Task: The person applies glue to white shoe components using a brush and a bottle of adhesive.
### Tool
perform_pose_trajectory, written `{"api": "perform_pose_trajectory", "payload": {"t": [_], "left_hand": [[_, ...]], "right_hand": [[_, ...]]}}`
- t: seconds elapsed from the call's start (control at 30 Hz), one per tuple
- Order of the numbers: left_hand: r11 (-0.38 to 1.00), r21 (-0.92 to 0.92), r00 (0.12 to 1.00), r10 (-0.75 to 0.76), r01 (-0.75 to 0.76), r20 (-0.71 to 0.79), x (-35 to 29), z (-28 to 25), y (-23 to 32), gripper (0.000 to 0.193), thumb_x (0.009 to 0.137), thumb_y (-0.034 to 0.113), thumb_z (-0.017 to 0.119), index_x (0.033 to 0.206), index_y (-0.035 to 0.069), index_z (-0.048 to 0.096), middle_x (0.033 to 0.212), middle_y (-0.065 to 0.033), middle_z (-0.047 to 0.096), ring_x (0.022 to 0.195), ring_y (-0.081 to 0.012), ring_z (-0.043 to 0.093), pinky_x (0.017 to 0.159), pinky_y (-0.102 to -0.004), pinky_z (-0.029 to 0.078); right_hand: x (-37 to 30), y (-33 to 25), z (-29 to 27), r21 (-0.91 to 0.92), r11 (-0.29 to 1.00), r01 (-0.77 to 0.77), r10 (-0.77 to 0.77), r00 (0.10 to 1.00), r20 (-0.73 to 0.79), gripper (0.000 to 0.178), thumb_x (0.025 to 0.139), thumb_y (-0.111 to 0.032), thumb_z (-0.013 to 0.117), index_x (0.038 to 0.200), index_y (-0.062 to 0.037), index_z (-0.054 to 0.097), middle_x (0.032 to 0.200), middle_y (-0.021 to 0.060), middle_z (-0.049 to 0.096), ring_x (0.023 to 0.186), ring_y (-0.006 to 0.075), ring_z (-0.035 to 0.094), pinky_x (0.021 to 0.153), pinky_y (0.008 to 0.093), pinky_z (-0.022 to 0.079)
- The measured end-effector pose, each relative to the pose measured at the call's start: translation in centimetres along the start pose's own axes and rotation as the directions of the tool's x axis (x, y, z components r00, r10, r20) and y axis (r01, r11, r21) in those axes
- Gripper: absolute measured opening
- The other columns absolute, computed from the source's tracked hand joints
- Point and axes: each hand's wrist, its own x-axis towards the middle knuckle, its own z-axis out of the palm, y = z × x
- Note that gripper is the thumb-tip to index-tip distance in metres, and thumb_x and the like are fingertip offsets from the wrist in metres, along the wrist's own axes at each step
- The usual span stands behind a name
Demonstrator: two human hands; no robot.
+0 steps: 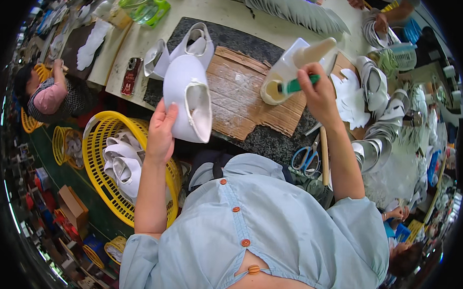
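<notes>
— Blue shirt [290, 218] nearest, in the head view. What is the left hand [163, 132] doing?
— Its grip pinches a white shoe [179, 97] by the side, thumb on top. The shoe is held up at the near edge of the counter [200, 8], toe pointing away.
— And the right hand [317, 96]?
— Its grip is wrapped around a green brush [297, 84], whose head is at the mouth of a white tub [270, 95].
— What lies around them?
— Cardboard [238, 99] over a dark mat [240, 35]; two shoes [207, 49] just beyond the held one; a red phone [131, 76] to their left; scissors [306, 160] near the right forearm; a yellow basket [91, 155] of shoes at lower left.
</notes>
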Motion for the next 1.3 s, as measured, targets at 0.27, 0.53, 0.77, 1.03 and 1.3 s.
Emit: {"api": "perform_pose_trajectory", "payload": {"t": [0.27, 0.53, 0.77, 1.03, 1.3], "left_hand": [[0.996, -0.058, 0.995, -0.058, 0.062, 0.08, 0.9, 1.4, -0.4, 0.031, 0.097, 0.017, 0.049, 0.125, 0.002, 0.05, 0.116, -0.0062, 0.06, 0.102, -0.0112, 0.059, 0.089, -0.027, 0.046], [0.981, -0.1, 0.984, -0.16, 0.168, 0.077, 1.8, 1.7, -1.6, 0.033, 0.097, 0.018, 0.05, 0.124, -0.001, 0.048, 0.114, -0.0089, 0.061, 0.103, -0.0142, 0.06, 0.091, -0.029, 0.047], [0.943, -0.255, 0.976, -0.216, 0.212, 0.013, 3.0, 3.1, -1.5, 0.027, 0.099, 0.022, 0.045, 0.116, 0.002, 0.05, 0.091, -0.0078, 0.061, 0.07, -0.0135, 0.057, 0.063, -0.027, 0.048], [0.935, -0.256, 0.955, -0.187, 0.246, 0.231, 3.1, 4.1, -2.0, 0.036, 0.101, 0.021, 0.04, 0.13, 0.0, 0.042, 0.121, -0.0098, 0.055, 0.109, -0.0161, 0.056, 0.093, -0.0313, 0.046], [0.964, -0.161, 0.95, -0.162, 0.21, 0.268, 3.3, 5.1, -1.3, 0.039, 0.101, 0.023, 0.039, 0.133, 0.0, 0.04, 0.124, -0.0108, 0.054, 0.112, -0.0184, 0.055, 0.096, -0.0341, 0.045]], "right_hand": [[-3.9, 5.6, 1.0, 0.103, 0.993, 0.06, -0.057, 0.998, -0.033, 0.016, 0.092, -0.013, 0.058, 0.104, -0.003, 0.06, 0.097, 0.0089, 0.061, 0.088, 0.0162, 0.059, 0.075, 0.0316, 0.047], [-5.0, 5.7, 2.2, -0.131, 0.981, 0.146, -0.176, 0.949, -0.262, 0.013, 0.087, -0.011, 0.062, 0.096, -0.0017, 0.064, 0.088, 0.0133, 0.061, 0.08, 0.0276, 0.058, 0.073, 0.0351, 0.047], [-4.7, 4.0, 1.2, 0.709, 0.626, -0.324, 0.442, 0.897, 0.02, 0.03, 0.099, -0.025, 0.048, 0.1, 0.0019, 0.061, 0.077, 0.0065, 0.063, 0.058, 0.0069, 0.057, 0.048, 0.0186, 0.045], [-1.6, -2.3, 5.9, 0.557, 0.83, -0.023, 0.189, 0.952, -0.243, 0.03, 0.099, -0.022, 0.048, 0.106, 0.0052, 0.058, 0.081, 0.0078, 0.063, 0.068, 0.0109, 0.061, 0.058, 0.0223, 0.051], [-0.6, -3.2, 5.3, 0.48, 0.868, 0.125, -0.074, 0.99, -0.123, 0.016, 0.091, -0.003, 0.056, 0.105, -0.0006, 0.063, 0.09, 0.0092, 0.062, 0.075, 0.0144, 0.061, 0.068, 0.0262, 0.051]]}}
